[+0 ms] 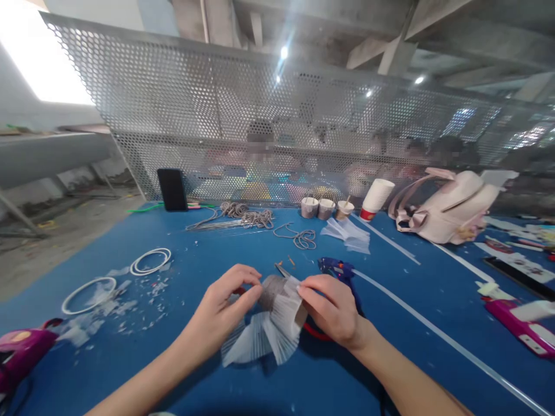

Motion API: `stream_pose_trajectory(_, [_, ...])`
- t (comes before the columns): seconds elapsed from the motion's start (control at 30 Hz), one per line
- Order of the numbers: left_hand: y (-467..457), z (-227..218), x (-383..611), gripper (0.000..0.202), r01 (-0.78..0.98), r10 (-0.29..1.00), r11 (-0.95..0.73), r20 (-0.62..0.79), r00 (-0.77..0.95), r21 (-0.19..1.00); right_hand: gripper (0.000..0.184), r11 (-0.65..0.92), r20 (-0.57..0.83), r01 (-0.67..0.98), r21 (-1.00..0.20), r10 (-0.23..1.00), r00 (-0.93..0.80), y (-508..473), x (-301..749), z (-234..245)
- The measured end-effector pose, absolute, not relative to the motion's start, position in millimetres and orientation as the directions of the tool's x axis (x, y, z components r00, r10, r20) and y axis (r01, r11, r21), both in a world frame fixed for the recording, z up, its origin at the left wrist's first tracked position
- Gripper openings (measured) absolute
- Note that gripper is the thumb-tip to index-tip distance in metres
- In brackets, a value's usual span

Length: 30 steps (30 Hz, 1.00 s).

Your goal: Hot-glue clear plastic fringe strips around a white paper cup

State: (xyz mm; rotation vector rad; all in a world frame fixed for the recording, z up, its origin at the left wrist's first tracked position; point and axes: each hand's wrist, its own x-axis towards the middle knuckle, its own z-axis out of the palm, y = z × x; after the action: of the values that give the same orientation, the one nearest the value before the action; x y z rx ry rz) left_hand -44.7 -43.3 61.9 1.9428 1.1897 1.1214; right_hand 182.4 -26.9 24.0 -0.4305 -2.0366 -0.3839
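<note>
Between my hands is a small cup wrapped in grey cord (272,292), tipped on its side above the blue table. A strip of white pleated mesh fabric (277,338) goes partly around it and hangs below. My left hand (232,300) is curled at the cup's left end, thumb and fingertips against it. My right hand (332,306) pinches the fabric's upper edge at the cup's right side. Behind the cup lie scissors (282,270), mostly hidden, with a red handle under my right hand. A dark blue glue gun (337,267) rests just beyond my right hand.
Grey cord (255,218), small cups (326,208), stacked paper cups (377,199) and folded mesh (347,235) lie along the back by a perforated metal screen (208,115). White rings (89,296) and scraps sit left. A pink bag (451,208) stands right. People are behind the screen.
</note>
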Motion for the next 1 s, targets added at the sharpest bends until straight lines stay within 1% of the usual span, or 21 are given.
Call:
stream_pose_trajectory(0.1, [-45.5, 56.3, -42.1, 0.015, 0.362, 0.910, -0.393, 0.301, 0.285, 0.845, 0.026, 0.888, 0.867, 0.423, 0.181, 0.059, -0.494, -25.9, 184.0, 20.0])
stream_pose_trajectory(0.2, [-47.1, 50.0, -39.9, 0.018, 0.332, 0.916, -0.355, 0.254, 0.311, 0.874, 0.025, 0.894, 0.864, 0.389, 0.220, 0.006, -0.503, -25.2, 184.5, 17.8])
stream_pose_trajectory(0.3, [-47.1, 46.0, -38.3, 0.019, 0.321, 0.917, -0.342, 0.239, 0.319, 0.883, 0.024, 0.905, 0.866, 0.371, 0.208, 0.006, -0.500, -25.8, 183.8, 18.2])
stream_pose_trajectory(0.4, [-45.2, 47.5, -38.8, 0.017, 0.306, 0.923, -0.331, 0.238, 0.303, 0.893, 0.024, 0.896, 0.877, 0.409, 0.173, 0.049, -0.478, -27.9, 181.1, 20.1])
stream_pose_trajectory(0.47, [-43.1, 51.6, -40.5, 0.018, 0.304, 0.935, -0.310, 0.231, 0.268, 0.901, 0.024, 0.876, 0.884, 0.472, 0.094, 0.145, -0.444, -29.7, 177.5, 21.2])
stream_pose_trajectory(0.5, [-42.0, 54.2, -41.6, 0.019, 0.313, 0.944, -0.294, 0.223, 0.244, 0.903, 0.022, 0.865, 0.881, 0.501, 0.026, 0.217, -0.421, -30.5, 175.2, 21.4])
stream_pose_trajectory(0.57, [-39.9, 59.4, -44.0, 0.024, 0.356, 0.962, -0.250, 0.188, 0.200, 0.900, 0.018, 0.829, 0.848, 0.539, -0.152, 0.389, -0.360, -31.9, 170.1, 21.2])
stream_pose_trajectory(0.63, [-38.2, 63.6, -46.5, 0.030, 0.405, 0.971, -0.208, 0.136, 0.198, 0.891, 0.013, 0.755, 0.773, 0.559, -0.344, 0.565, -0.287, -33.0, 165.3, 20.4])
stream_pose_trajectory(0.7, [-37.3, 65.9, -48.8, 0.034, 0.434, 0.969, -0.168, 0.066, 0.240, 0.885, 0.010, 0.624, 0.642, 0.580, -0.524, 0.737, -0.213, -33.9, 161.8, 19.5])
stream_pose_trajectory(0.73, [-37.0, 66.2, -49.9, 0.035, 0.446, 0.962, -0.155, 0.032, 0.270, 0.882, 0.009, 0.552, 0.566, 0.586, -0.593, 0.803, -0.184, -34.5, 160.7, 19.2])
stream_pose_trajectory(0.8, [-36.9, 65.0, -51.8, 0.037, 0.488, 0.947, -0.143, -0.024, 0.321, 0.861, 0.006, 0.443, 0.443, 0.589, -0.676, 0.883, -0.155, -35.8, 159.6, 19.3])
stream_pose_trajectory(0.87, [-36.8, 61.3, -53.2, 0.043, 0.544, 0.932, -0.166, -0.048, 0.358, 0.822, 0.005, 0.384, 0.365, 0.583, -0.716, 0.918, -0.156, -37.6, 159.4, 20.4])
stream_pose_trajectory(0.93, [-36.4, 55.8, -53.8, 0.048, 0.571, 0.917, -0.214, -0.039, 0.397, 0.793, 0.006, 0.334, 0.293, 0.578, -0.744, 0.942, -0.167, -39.7, 159.7, 22.3])
stream_pose_trajectory(1.0, [-35.7, 49.7, -53.4, 0.046, 0.566, 0.904, -0.256, -0.013, 0.427, 0.784, 0.007, 0.288, 0.233, 0.584, -0.759, 0.958, -0.168, -41.7, 159.9, 24.4])
